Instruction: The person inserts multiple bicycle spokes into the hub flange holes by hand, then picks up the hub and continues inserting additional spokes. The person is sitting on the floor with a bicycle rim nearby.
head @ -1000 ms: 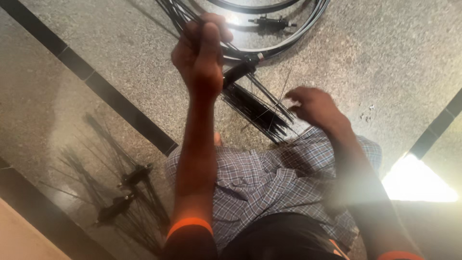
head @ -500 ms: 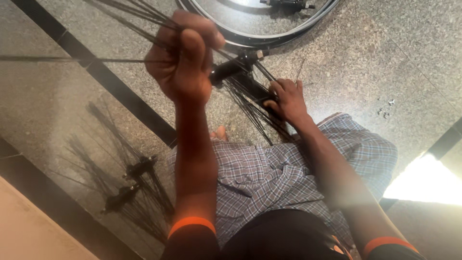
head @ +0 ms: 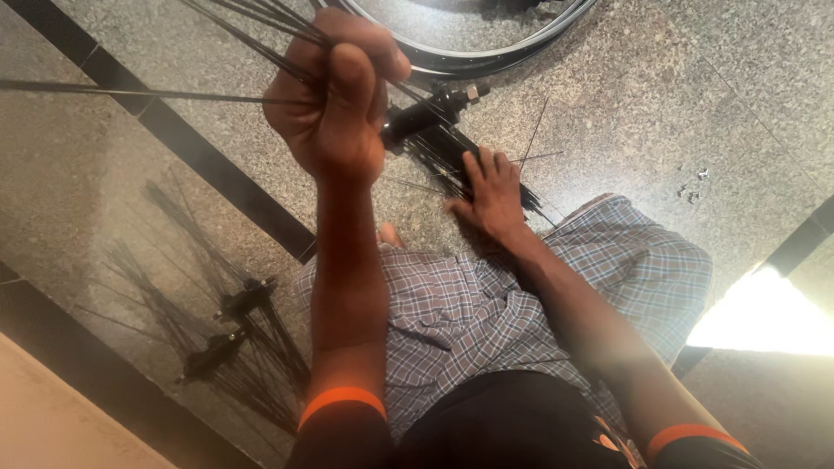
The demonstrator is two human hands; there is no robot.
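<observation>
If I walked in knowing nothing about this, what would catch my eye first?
Most striking is the left hand, raised at top centre, fist shut on a fan of thin black spokes. Just right of it, the right hand lies flat on a heap of loose spokes on the speckled stone floor. A wheel rim curves along the top edge.

we see our left hand (head: 334, 95) raised close to the camera, fingers curled into a tight fist, thumb pressed over them, forearm running straight down. our right hand (head: 491, 191) lies lower, palm down, fingers spread flat, arm stretched out.
</observation>
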